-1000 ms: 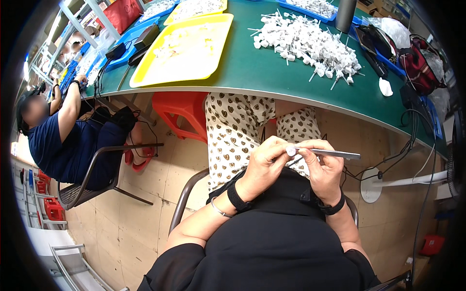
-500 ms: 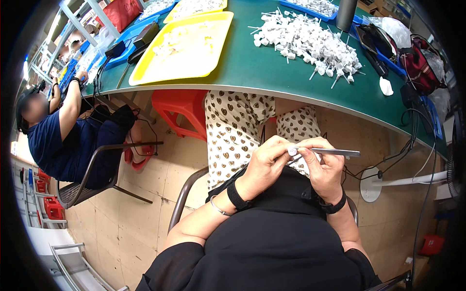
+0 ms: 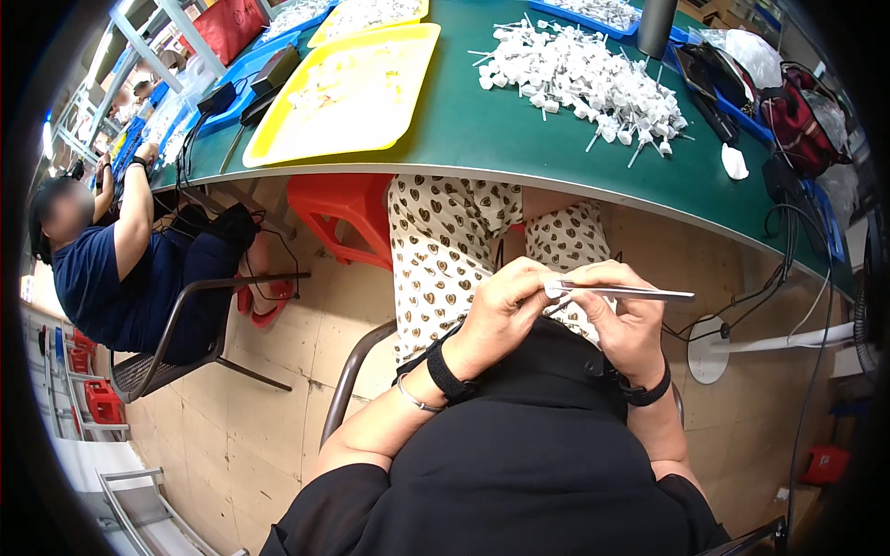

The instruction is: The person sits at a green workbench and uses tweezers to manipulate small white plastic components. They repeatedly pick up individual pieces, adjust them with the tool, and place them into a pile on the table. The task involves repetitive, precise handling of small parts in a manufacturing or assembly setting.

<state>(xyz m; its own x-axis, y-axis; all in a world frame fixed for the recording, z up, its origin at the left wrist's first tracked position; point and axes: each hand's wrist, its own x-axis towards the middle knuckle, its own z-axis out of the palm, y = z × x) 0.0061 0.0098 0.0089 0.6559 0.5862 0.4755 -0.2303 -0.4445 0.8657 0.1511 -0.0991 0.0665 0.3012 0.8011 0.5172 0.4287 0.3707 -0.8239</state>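
Above my lap, my left hand [image 3: 499, 310] pinches a small white plastic piece [image 3: 555, 289] between thumb and fingertips. My right hand [image 3: 626, 324] is closed around slim metal tweezers [image 3: 660, 295], whose back end sticks out to the right. The tweezer tips are at the white piece; fingers partly hide where they meet. On the green table [image 3: 464, 139] ahead lies a loose heap of similar white pieces [image 3: 584, 79], some with thin stems.
A yellow tray [image 3: 306, 158] with small bits stands left of the heap. Blue trays, a grey cylinder [image 3: 656, 28] and bags line the back and right. A red stool [image 3: 338, 218] is under the table. A seated co-worker [image 3: 130, 269] works at the left; cables hang at the right.
The tweezers have turned slightly in my right hand and show a narrower edge. Both hands stay together over my lap, and the white piece is still in my left fingers.
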